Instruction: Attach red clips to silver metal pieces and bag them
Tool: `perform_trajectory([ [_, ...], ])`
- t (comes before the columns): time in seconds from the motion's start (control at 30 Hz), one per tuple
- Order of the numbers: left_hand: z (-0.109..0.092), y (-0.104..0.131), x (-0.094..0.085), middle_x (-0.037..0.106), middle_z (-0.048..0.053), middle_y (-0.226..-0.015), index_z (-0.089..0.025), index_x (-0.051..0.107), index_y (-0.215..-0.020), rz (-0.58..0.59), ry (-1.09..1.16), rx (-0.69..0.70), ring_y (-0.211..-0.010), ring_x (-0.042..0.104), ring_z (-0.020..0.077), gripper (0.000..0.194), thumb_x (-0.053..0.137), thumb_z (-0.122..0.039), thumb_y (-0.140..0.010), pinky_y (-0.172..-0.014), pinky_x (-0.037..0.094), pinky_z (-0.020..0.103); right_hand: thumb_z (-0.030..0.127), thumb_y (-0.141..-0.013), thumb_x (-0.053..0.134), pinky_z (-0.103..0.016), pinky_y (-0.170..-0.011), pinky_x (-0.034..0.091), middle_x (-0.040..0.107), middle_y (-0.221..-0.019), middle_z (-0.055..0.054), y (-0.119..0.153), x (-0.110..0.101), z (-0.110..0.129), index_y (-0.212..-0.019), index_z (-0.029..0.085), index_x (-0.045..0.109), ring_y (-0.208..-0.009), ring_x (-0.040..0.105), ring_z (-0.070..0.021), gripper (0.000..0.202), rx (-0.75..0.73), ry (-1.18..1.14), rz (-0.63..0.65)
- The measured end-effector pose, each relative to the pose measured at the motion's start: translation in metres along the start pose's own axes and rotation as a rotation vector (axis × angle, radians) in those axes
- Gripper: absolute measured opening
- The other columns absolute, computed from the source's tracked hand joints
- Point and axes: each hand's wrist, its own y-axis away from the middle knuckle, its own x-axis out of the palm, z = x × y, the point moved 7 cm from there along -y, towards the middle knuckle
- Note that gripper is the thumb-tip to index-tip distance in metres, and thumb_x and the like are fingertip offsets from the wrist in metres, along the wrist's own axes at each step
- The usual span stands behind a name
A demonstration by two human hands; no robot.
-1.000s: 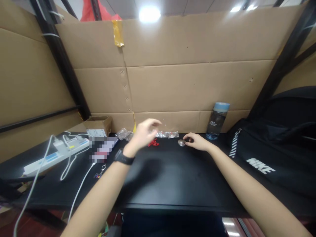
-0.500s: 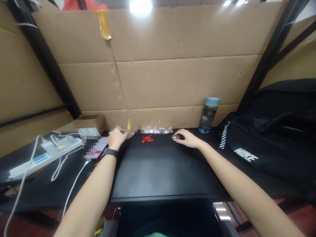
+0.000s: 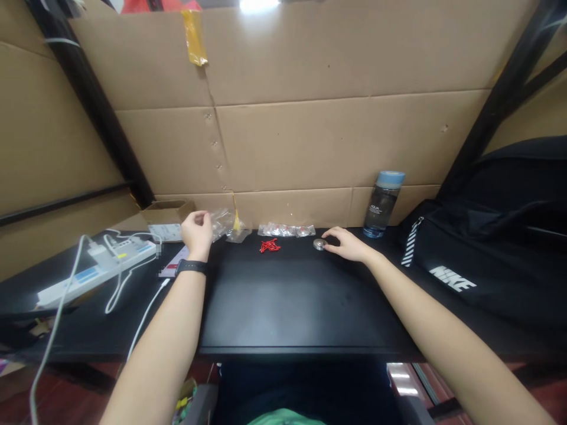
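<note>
At the back left, my left hand [image 3: 197,233] is raised over the desk, fingers pinched on the edge of a crumpled clear plastic bag [image 3: 221,223]. My right hand [image 3: 348,244] rests at the back right with thumb and index finger apart. Its fingertips are at the right edge of a small round silvery metal disc [image 3: 319,244] lying flat; whether they touch it I cannot tell. Between the hands lies a small pile of thin red pieces [image 3: 270,245]. Behind the pile is a row of small clear packets [image 3: 286,230] with bits of red in them.
A water bottle [image 3: 383,205] with a blue lid stands at the back right, beside a black bag [image 3: 482,236]. To the left are a white power strip [image 3: 95,274] with cables, a phone [image 3: 170,267] and an open cardboard box [image 3: 168,218]. Cardboard panels [image 3: 287,141] wall off the back.
My left hand has lifted and moved left, pulling the plastic bag up with it. The right hand's fingers have shifted slightly off the metal disc, which shows more fully.
</note>
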Motion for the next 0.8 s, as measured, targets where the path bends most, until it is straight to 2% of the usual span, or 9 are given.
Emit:
perform_trajectory([
  [0.23, 0.028, -0.004, 0.008, 0.07, 0.005, -0.082, -0.017, 0.064, -0.096, 0.06, 0.183, -0.201, -0.078, 0.068, 0.019, 0.014, 0.06, -0.025, -0.086, -0.08, 0.055, 0.031, 0.038, -0.088, 0.068, -0.045, -0.101, 0.049, 0.067, -0.12, -0.012, 0.0, 0.001, 0.001, -0.117, 0.021, 0.07, -0.113, 0.063, -0.0286, 0.033, -0.007, -0.01, 0.016],
  [0.37, 0.033, -0.004, 0.012, 0.069, 0.004, -0.081, -0.018, 0.06, -0.096, 0.071, 0.216, -0.255, -0.077, 0.069, 0.0191, 0.012, 0.059, -0.023, -0.085, -0.08, 0.055, 0.031, 0.039, -0.09, 0.067, -0.046, -0.103, 0.048, 0.067, -0.12, -0.012, 0.002, -0.008, 0.016, -0.117, 0.02, 0.069, -0.112, 0.063, -0.0281, 0.033, -0.051, -0.07, -0.03],
  [0.43, 0.031, -0.003, 0.014, 0.069, 0.004, -0.081, -0.018, 0.06, -0.097, 0.086, 0.265, -0.266, -0.078, 0.07, 0.0195, 0.013, 0.059, -0.024, -0.086, -0.08, 0.055, 0.032, 0.039, -0.091, 0.066, -0.048, -0.105, 0.046, 0.066, -0.122, -0.012, 0.003, -0.014, 0.036, -0.118, 0.022, 0.069, -0.115, 0.062, -0.028, 0.031, -0.11, -0.109, -0.073],
  [0.53, 0.02, 0.001, 0.022, 0.071, 0.005, -0.082, -0.019, 0.058, -0.097, 0.173, 0.405, -0.276, -0.079, 0.072, 0.0197, 0.014, 0.059, -0.027, -0.087, -0.08, 0.056, 0.032, 0.038, -0.092, 0.067, -0.051, -0.111, 0.041, 0.064, -0.131, -0.01, -0.002, -0.015, 0.079, -0.117, 0.026, 0.071, -0.126, 0.056, -0.0287, 0.027, -0.209, -0.19, -0.102],
  [0.67, 0.002, 0.009, 0.031, 0.073, 0.006, -0.084, -0.018, 0.058, -0.096, 0.309, 0.538, -0.299, -0.083, 0.072, 0.0201, 0.019, 0.064, -0.032, -0.085, -0.077, 0.055, 0.03, 0.042, -0.092, 0.07, -0.054, -0.117, 0.033, 0.053, -0.148, -0.01, -0.028, 0.014, 0.134, -0.128, 0.032, 0.069, -0.14, 0.045, -0.0311, 0.038, -0.22, -0.292, 0.036],
  [0.73, -0.003, 0.013, 0.033, 0.073, 0.007, -0.085, -0.018, 0.058, -0.097, 0.343, 0.569, -0.319, -0.086, 0.073, 0.0207, 0.023, 0.066, -0.035, -0.084, -0.073, 0.053, 0.027, 0.043, -0.089, 0.073, -0.059, -0.118, 0.028, 0.049, -0.154, -0.011, -0.048, 0.033, 0.151, -0.134, 0.034, 0.066, -0.146, 0.038, -0.0345, 0.046, -0.187, -0.307, 0.082],
  [0.8, -0.007, 0.016, 0.034, 0.074, 0.007, -0.086, -0.018, 0.059, -0.098, 0.373, 0.589, -0.33, -0.087, 0.073, 0.021, 0.026, 0.066, -0.038, -0.083, -0.071, 0.051, 0.026, 0.04, -0.09, 0.073, -0.059, -0.12, 0.024, 0.05, -0.154, -0.011, -0.069, 0.047, 0.16, -0.132, 0.033, 0.069, -0.148, 0.036, -0.035, 0.043, -0.151, -0.355, 0.071],
])
